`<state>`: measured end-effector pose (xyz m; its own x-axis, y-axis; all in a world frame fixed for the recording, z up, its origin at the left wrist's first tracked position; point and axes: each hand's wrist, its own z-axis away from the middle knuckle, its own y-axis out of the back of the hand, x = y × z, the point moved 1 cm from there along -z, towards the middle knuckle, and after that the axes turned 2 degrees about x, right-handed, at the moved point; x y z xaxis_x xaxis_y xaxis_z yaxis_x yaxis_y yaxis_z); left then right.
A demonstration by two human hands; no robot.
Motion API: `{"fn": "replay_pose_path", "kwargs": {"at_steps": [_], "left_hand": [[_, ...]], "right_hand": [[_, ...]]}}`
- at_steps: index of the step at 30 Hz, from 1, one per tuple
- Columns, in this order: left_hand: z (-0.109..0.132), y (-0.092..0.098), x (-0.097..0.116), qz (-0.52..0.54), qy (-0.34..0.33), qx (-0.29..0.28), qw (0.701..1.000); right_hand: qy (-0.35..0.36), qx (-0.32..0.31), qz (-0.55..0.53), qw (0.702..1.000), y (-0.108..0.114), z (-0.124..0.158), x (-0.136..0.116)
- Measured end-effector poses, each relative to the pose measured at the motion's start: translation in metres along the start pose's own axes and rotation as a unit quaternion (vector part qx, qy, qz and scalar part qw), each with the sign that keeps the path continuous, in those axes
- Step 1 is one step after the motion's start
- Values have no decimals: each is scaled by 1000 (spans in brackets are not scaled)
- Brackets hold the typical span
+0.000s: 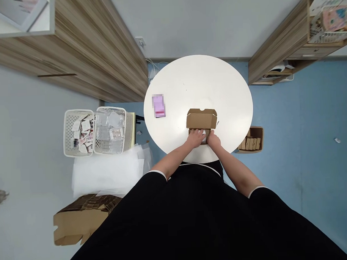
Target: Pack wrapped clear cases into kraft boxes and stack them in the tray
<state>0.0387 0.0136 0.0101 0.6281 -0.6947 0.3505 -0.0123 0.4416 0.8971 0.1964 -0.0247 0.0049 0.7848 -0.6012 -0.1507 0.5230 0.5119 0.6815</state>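
A small brown cardboard box (201, 119) stands near the front edge of the round white table (217, 86), its lid tipped up and back. My left hand (195, 138) lies over the open front of the box with fingers spread, pressing something white inside. My right hand (213, 139) is at the box's front right corner, fingers curled against it; what they grip is too small to make out.
A purple packet (158, 106) lies on the table's left side. Two white baskets (95, 131) with small packets stand at left above white sheets (106, 172). Flat cardboard (79, 216) lies lower left. A carton of brown boxes (252, 140) sits on the floor at right.
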Motion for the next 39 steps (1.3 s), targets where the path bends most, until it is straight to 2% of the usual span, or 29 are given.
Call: {"fn": "replay_pose_path", "kwargs": {"at_steps": [4, 9, 13, 17, 21, 23, 25, 26, 28, 30, 32, 34, 36, 39], "left_hand": [[4, 3, -5, 35, -4, 16, 999], [11, 2, -10, 81, 41, -7, 996], [7, -3, -6, 116, 43, -16, 992], [7, -3, 3, 125, 52, -3, 991], [24, 9, 3, 167, 75, 43, 982], [30, 19, -9, 220, 171, 105, 955], [30, 29, -28, 289, 316, 168, 888], [27, 33, -37, 332, 372, 180, 848], [17, 39, -53, 427, 410, 156, 791], [8, 43, -64, 491, 384, 113, 773], [5, 45, -68, 504, 354, 96, 782], [7, 45, -68, 485, 333, 96, 803], [12, 43, -65, 455, 315, 100, 827], [20, 39, -58, 432, 281, 124, 848]], "right_hand": [[-7, 0, -7, 1000, -4, -4, 2], [1, 2, -5, 1000, -4, -5, 3], [2, -1, 5, 1000, -1, -3, 3], [11, 1, 10, 1000, 2, 0, 4], [19, 3, 8, 1000, 5, 4, 4], [22, 2, 3, 1000, 8, 6, 5], [23, 1, -9, 1000, 11, 9, 7], [24, 0, -16, 1000, 13, 11, 9], [24, -3, -31, 999, 18, 16, 14], [23, -5, -43, 999, 25, 20, 19], [13, 10, -62, 998, 33, 22, 24], [5, 45, -115, 992, 43, 21, 27], [13, 65, -209, 976, 54, 17, 27], [71, 44, -335, 938, 68, 11, 21]]}}
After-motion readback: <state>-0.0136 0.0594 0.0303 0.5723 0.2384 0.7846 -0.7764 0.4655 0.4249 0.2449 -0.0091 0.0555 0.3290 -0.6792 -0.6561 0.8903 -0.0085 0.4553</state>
